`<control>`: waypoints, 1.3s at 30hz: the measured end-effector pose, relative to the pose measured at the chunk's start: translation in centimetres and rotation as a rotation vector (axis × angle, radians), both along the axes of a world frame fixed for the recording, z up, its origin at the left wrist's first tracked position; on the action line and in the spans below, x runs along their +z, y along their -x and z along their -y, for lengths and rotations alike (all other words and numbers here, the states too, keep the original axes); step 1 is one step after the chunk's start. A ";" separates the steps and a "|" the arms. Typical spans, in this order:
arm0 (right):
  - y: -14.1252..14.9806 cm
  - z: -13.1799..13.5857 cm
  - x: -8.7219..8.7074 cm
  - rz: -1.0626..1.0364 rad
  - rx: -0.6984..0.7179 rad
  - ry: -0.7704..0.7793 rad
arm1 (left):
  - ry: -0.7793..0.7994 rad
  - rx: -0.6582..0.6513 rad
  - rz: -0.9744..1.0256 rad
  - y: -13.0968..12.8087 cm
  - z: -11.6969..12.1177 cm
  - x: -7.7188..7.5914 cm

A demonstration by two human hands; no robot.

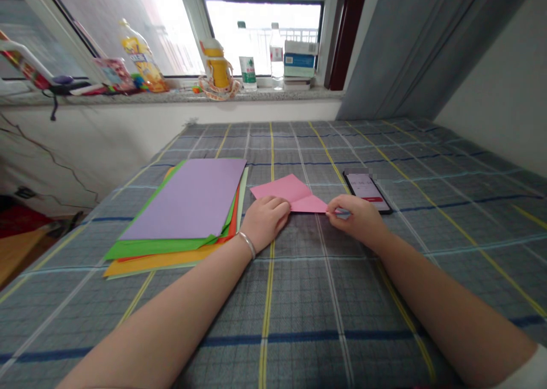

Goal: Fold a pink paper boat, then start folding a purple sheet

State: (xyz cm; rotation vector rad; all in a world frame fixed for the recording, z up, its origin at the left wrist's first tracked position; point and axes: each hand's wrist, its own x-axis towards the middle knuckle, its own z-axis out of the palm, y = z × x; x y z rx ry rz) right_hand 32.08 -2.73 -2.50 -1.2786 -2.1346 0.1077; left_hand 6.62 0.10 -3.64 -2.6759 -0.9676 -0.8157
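Note:
A folded sheet of pink paper (287, 194) lies on a grey-blue plaid cover (299, 298), its point aimed to the right. My left hand (265, 222) curls over the paper's lower left edge, and a silver bangle (247, 245) circles that wrist. My right hand (356, 221) pinches the paper's right tip between its fingers. Left of my hands lies a stack of coloured paper (183, 198) with a lilac sheet on top and green, red and yellow sheets showing beneath. A smartphone (366, 191) lies just beyond my right hand, its lower part close to my fingers.
A granite windowsill (179, 97) runs along the far side, holding plastic bottles (277, 53), a yellow flask (219, 64) and a stack of boxes (300, 58). A grey curtain (410, 41) hangs at the back right. The cover's left edge drops to a lower floor area.

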 end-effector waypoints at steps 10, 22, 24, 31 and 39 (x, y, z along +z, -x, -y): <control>-0.3 0.3 0.3 -0.054 0.026 -0.191 | 0.011 -0.027 0.025 0.5 -0.4 -0.2; 2.4 0.7 -0.5 0.280 0.063 -0.197 | -0.015 -0.132 -0.079 0.0 0.4 0.0; 2.8 0.8 -0.5 0.296 0.087 -0.191 | -0.016 -0.179 -0.107 -0.3 0.5 0.0; 3.9 1.2 -0.2 0.332 0.187 -0.172 | -0.066 -0.197 -0.128 -0.8 0.9 0.2; 3.4 1.1 -0.2 0.281 0.209 -0.098 | -0.103 -0.113 -0.144 -0.6 0.9 0.1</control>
